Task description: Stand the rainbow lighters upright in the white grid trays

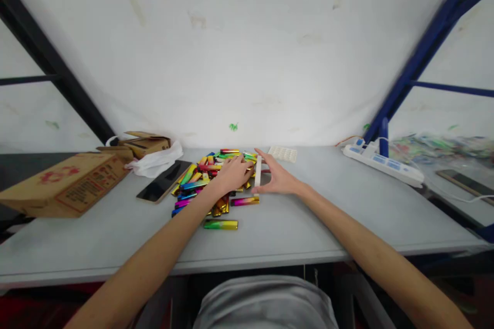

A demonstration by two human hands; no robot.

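Note:
A pile of shiny coloured lighter-like pieces (189,185) lies on the grey table (293,231). Over the right part of the pile rests my left hand (231,172); its fingertips are too small to read, so any hold is unclear. My right hand (276,176) is beside it, thumb and forefinger spread at the two ends of a slim white block (258,171), which stands between them. A pink and gold piece (245,201) lies just below the hands, and a green and yellow piece (221,224) sits apart, nearer the front edge.
At the left are a cardboard box (65,182), a smaller open box (148,144), a white plastic bag (156,161) and a dark phone (164,181). A pale tray (283,153) lies behind my right hand. A white power strip (382,162) is at the right.

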